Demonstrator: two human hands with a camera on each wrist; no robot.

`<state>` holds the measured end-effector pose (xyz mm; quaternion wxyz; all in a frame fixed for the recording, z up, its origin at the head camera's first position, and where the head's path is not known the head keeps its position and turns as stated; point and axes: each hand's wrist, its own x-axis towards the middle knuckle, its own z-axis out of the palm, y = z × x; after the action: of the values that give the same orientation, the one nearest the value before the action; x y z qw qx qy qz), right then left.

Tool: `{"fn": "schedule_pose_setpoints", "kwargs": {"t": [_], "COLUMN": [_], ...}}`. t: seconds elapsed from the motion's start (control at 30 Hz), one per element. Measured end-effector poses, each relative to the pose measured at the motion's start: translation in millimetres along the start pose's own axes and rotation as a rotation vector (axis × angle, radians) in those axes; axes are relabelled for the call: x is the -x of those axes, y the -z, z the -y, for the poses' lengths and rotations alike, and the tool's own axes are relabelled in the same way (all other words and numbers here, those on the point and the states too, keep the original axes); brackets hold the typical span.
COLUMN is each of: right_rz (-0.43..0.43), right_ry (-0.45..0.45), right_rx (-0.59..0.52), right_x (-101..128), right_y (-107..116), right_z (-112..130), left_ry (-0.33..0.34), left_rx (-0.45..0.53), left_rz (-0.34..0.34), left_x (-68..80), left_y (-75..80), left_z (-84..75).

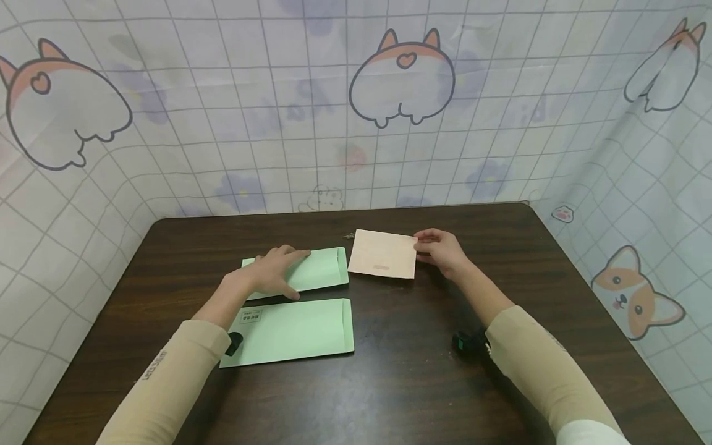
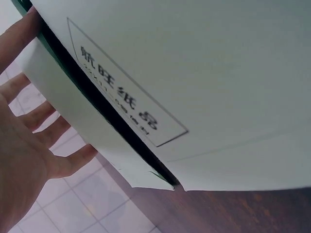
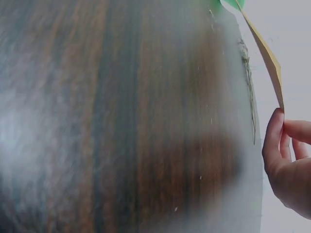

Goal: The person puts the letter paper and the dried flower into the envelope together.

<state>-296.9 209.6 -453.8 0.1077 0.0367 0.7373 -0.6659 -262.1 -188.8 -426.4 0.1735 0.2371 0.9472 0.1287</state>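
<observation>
Two pale green envelopes lie on the table one behind the other, the farther envelope (image 1: 322, 269) and the nearer envelope (image 1: 295, 334). My left hand (image 1: 272, 272) rests on the farther one with its fingers spread. Printed characters in a box show on the nearer envelope (image 2: 233, 97) in the left wrist view. Right of them is a cream paper envelope (image 1: 382, 253), its right edge pinched between thumb and fingers of my right hand (image 1: 442, 252). In the right wrist view the cream envelope (image 3: 265, 56) appears edge-on, raised off the table.
A dark wooden table (image 1: 400, 377) carries everything. A patterned curtain (image 1: 311, 148) with cartoon dogs hangs behind it and along both sides. Something small and thin (image 1: 348, 235) lies at the cream envelope's far left corner. A black device (image 1: 470, 342) sits at the right wrist.
</observation>
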Motion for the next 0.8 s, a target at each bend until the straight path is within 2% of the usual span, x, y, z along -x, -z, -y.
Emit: {"fn": "schedule_pose_setpoints", "kwargs": {"t": [0.43,0.8], "right_rz": [0.044,0.061], "right_ry": [0.006,0.019], "right_rx": [-0.048,-0.034], "right_x": [-3.8,-3.8], "right_y": [-16.8,-26.8], "right_z": [-2.7,-3.7], "left_ry": [0.002,0.001], "left_rx": [0.0,0.014], "left_rz": [0.005,0.011], "left_x": [-1.3,-0.2], "left_y": [-0.4,0.7], "left_z": [1.2,0.3]}}
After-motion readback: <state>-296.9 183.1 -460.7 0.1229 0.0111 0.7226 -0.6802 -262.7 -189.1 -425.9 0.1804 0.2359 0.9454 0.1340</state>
